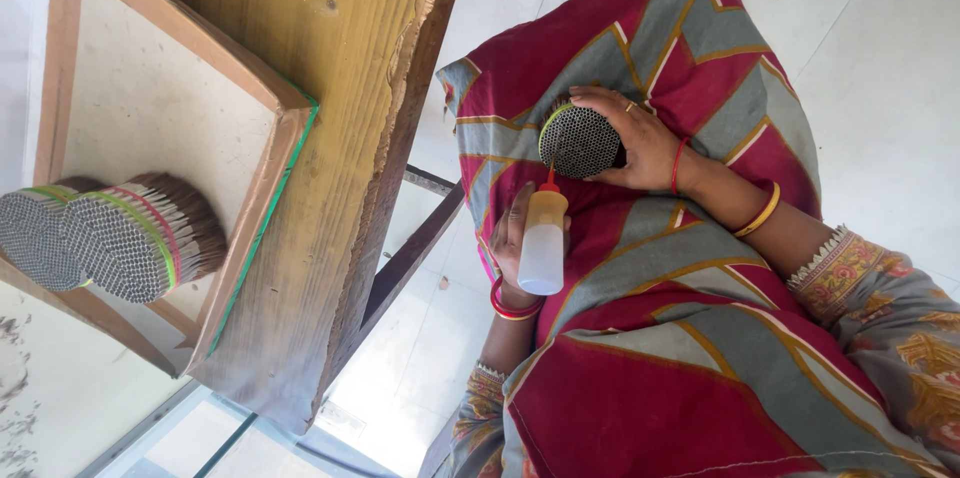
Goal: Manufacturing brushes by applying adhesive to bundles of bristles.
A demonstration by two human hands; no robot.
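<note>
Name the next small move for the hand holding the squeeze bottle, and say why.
Probably a gentle squeeze of the squeeze bottle by the left hand: its red nozzle tip meets the edge of the round tube bundle, which the right hand steadies on the lap.

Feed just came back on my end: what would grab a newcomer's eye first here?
At centre, one hand holds a round bundle of thin tubes on a lap draped in red and grey striped cloth. The other hand holds a squeeze bottle, its red nozzle at the bundle's face. At left, two more bundles lie in a wooden tray.
</note>
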